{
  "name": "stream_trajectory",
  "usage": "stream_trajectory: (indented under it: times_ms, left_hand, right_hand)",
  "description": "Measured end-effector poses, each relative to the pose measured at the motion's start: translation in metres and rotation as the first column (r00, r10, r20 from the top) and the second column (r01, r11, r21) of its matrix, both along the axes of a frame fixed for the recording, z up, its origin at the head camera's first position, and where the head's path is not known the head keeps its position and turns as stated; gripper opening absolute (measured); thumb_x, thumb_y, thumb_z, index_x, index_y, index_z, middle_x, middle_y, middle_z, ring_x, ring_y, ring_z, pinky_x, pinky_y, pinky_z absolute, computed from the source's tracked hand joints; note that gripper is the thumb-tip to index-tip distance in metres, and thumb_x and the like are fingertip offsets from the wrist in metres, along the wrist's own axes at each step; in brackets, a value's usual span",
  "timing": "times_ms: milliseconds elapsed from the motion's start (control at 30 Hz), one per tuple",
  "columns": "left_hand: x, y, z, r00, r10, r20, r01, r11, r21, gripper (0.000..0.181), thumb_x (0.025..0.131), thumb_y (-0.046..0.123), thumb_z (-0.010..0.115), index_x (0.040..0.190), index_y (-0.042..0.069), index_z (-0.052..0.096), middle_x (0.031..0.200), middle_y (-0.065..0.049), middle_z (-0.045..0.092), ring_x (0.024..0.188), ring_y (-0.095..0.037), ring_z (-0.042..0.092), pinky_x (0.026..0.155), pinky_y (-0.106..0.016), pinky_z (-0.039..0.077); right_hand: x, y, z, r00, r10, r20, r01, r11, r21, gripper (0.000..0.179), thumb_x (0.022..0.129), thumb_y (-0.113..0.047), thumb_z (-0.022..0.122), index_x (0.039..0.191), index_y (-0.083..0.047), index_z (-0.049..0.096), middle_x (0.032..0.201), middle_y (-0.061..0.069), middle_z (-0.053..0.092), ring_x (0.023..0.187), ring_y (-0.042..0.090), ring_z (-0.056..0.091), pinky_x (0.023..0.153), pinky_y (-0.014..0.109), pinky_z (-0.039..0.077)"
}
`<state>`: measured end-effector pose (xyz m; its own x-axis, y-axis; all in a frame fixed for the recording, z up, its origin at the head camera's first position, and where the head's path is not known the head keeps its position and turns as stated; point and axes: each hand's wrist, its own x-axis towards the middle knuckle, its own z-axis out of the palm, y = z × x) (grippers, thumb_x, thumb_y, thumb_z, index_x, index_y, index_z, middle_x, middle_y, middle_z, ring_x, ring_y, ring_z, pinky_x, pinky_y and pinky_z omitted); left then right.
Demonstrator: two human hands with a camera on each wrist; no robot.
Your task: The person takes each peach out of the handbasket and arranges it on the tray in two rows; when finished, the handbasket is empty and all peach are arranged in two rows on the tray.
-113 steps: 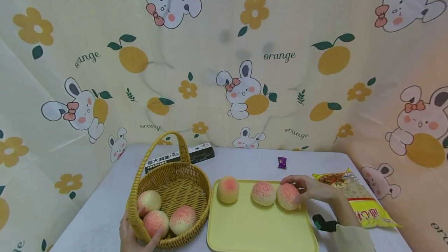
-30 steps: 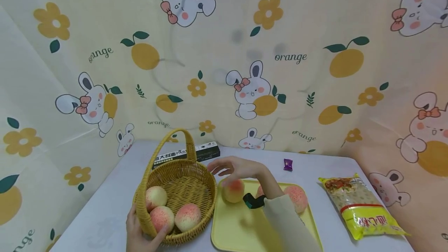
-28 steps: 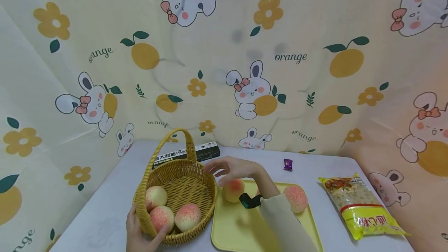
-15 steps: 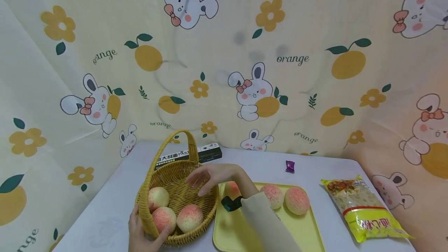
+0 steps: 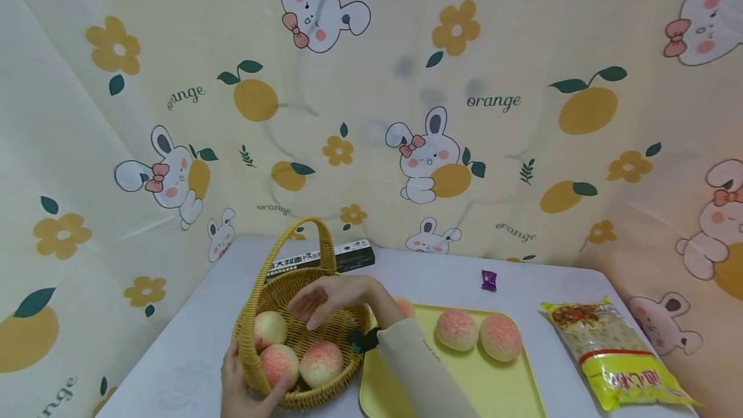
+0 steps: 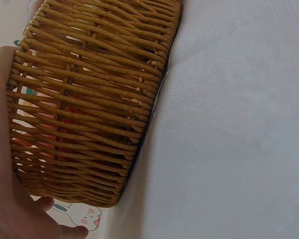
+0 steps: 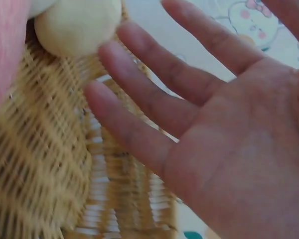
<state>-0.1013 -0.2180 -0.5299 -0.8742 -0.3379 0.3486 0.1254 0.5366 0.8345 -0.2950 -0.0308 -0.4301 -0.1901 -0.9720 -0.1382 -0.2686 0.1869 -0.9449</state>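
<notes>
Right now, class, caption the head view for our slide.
Left hand holds a basket of three peaches; the open right hand hovers over it.

A purple packet (image 5: 489, 280) lies between a pasta box (image 5: 356, 257) and a yellow bag (image 5: 621, 357).

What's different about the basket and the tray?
The wicker basket is woven and deep, while the yellow tray is smooth and shallow. The basket has a tall, arched handle; the tray shows none. The left hand grips the basket, but no hand is on the tray. Both hold peaches.
</notes>
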Motion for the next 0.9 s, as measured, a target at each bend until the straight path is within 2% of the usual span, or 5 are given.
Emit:
stream_trajectory:
  times_ms: [33,233,400,733,900]
  left_hand:
    - [0.0,0.0,-0.001,1.0,-0.003,-0.006,0.003,1.0,-0.003,0.07,0.073,0.02,0.09,0.133,0.007,0.057,0.137,-0.015,0.041,0.139,-0.039,0.02,0.098,-0.065,0.03]
    - [0.001,0.001,0.001,1.0,-0.01,0.002,0.01,1.0,-0.016,0.069,0.076,0.022,0.088,0.134,0.005,0.055,0.144,-0.022,0.032,0.137,-0.046,0.021,0.094,-0.069,0.033]
    - [-0.002,0.004,0.001,1.0,-0.004,0.018,0.004,1.0,-0.021,0.069,0.078,0.025,0.087,0.135,0.007,0.055,0.148,-0.023,0.027,0.136,-0.044,0.024,0.09,-0.066,0.041]
    - [-0.001,0.007,0.005,0.997,0.023,0.078,-0.023,1.0,-0.007,0.07,0.079,0.033,0.086,0.135,0.006,0.054,0.148,-0.022,0.026,0.136,-0.043,0.023,0.092,-0.067,0.039]
    - [0.0,0.004,0.004,0.998,0.034,0.049,-0.033,0.999,-0.024,0.068,0.078,0.027,0.087,0.134,0.006,0.055,0.147,-0.022,0.029,0.135,-0.042,0.025,0.091,-0.065,0.04]
  right_hand:
    - [0.001,-0.004,-0.001,1.0,-0.009,-0.002,0.009,1.0,-0.009,0.05,0.094,-0.002,0.066,0.142,0.001,0.051,0.133,0.007,0.059,0.12,0.018,0.058,0.096,0.029,0.049]
    - [0.005,-0.024,-0.011,0.999,-0.046,-0.001,0.046,0.998,-0.045,0.052,0.094,-0.001,0.066,0.143,0.001,0.05,0.143,0.019,0.051,0.129,0.029,0.052,0.096,0.026,0.048]
    - [0.003,-0.03,-0.013,0.997,-0.077,0.012,0.077,0.996,-0.048,0.05,0.094,-0.001,0.066,0.142,0.002,0.051,0.141,0.018,0.054,0.128,0.026,0.053,0.095,0.026,0.049]
    - [0.0,-0.049,-0.019,0.992,-0.127,0.004,0.127,0.99,-0.054,0.048,0.094,-0.004,0.066,0.141,-0.001,0.053,0.138,0.015,0.057,0.119,0.011,0.057,0.094,0.024,0.048]
    - [0.0,-0.059,-0.019,0.989,-0.148,-0.015,0.147,0.989,-0.023,0.048,0.093,-0.009,0.068,0.14,-0.006,0.055,0.138,0.011,0.058,0.119,0.01,0.056,0.093,0.022,0.047]
